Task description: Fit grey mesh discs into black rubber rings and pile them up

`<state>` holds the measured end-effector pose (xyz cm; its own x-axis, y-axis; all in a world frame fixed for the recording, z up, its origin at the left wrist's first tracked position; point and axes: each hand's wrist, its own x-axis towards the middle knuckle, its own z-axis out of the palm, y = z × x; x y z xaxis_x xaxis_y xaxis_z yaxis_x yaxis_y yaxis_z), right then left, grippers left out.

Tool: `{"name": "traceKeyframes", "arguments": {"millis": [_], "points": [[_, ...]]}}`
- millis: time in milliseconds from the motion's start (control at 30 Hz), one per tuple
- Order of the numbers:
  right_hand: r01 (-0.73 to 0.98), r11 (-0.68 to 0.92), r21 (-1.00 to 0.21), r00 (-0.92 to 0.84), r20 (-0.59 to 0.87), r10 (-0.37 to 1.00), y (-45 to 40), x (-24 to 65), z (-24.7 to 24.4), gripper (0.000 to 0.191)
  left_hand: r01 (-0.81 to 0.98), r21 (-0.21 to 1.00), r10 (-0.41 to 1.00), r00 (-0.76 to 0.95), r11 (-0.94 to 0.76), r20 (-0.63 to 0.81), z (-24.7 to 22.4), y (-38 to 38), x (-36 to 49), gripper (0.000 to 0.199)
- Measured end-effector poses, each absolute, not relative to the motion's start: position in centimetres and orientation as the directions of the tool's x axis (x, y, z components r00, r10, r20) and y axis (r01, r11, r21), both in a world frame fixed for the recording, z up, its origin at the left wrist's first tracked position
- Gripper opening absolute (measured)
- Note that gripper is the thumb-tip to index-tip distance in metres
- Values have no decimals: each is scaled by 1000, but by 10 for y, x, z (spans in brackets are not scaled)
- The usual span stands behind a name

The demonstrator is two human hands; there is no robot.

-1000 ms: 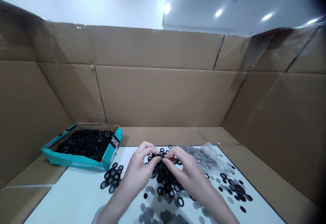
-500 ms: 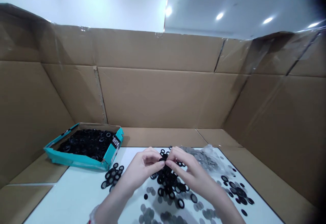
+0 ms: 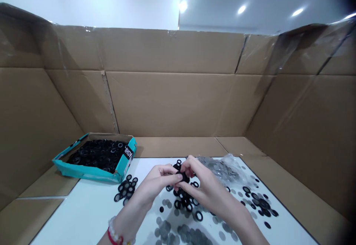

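Observation:
Above the middle of the white table, my left hand [image 3: 159, 181] pinches a black ring [image 3: 183, 177] between thumb and fingers. My right hand [image 3: 200, 181] meets it from the other side, its thumb and fingertips closed at the ring's edge. Whether a thin disc sits inside the ring cannot be made out. Below the fingers lies a pile of loose black rings [image 3: 183, 200], partly hidden by both hands. Grey translucent discs [image 3: 191, 234] are strewn on the table in front of the pile.
A teal-edged box [image 3: 89, 174] full of black rings stands at the back left, with a small group of rings [image 3: 126, 188] beside it. A clear bag of grey discs [image 3: 226, 169] lies at the back right, near scattered black pieces [image 3: 263, 203]. Cardboard walls [image 3: 172, 104] enclose the table.
My right hand has turned and its fingers now curl over the black ring, which shows more plainly. The view has shifted slightly, and the bracelet on my left wrist has come into sight.

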<state>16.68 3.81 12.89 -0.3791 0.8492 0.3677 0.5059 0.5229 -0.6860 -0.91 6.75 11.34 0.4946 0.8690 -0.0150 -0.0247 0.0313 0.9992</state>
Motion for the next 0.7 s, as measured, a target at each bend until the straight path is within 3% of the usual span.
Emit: {"name": "traceKeyframes", "arguments": {"millis": [167,267,333,400,433,467,533,600,700], "points": [[491,604,-628,-492,372,787,37,161,129,15,14,1000,841,540,26,-29,117,69,-15,21],[614,600,-513,-426,424,799,37,155,124,6,74,997,847,530,-1,-39,116,69,-20,21],[705,542,-457,-371,413,832,37,150,118,19,232,971,872,485,-59,-63,110,71,-31,20],[749,486,-450,-371,323,871,36,148,111,28,505,855,907,405,-119,-113,100,75,-53,20],[761,460,-457,-392,242,888,34,148,107,30,666,735,932,336,-132,-137,94,78,-67,20],[771,439,-462,-424,142,894,31,148,102,30,734,670,945,285,-108,-159,87,80,-82,16],[784,424,-453,-511,-83,855,22,147,91,23,810,584,970,181,-55,-160,71,81,-109,15],[770,460,-441,-590,-220,777,12,144,75,19,856,516,986,106,-26,-127,58,78,-126,20],[726,520,-451,-655,-220,723,-2,137,47,42,895,442,994,90,-56,-56,41,70,-119,27]]}}
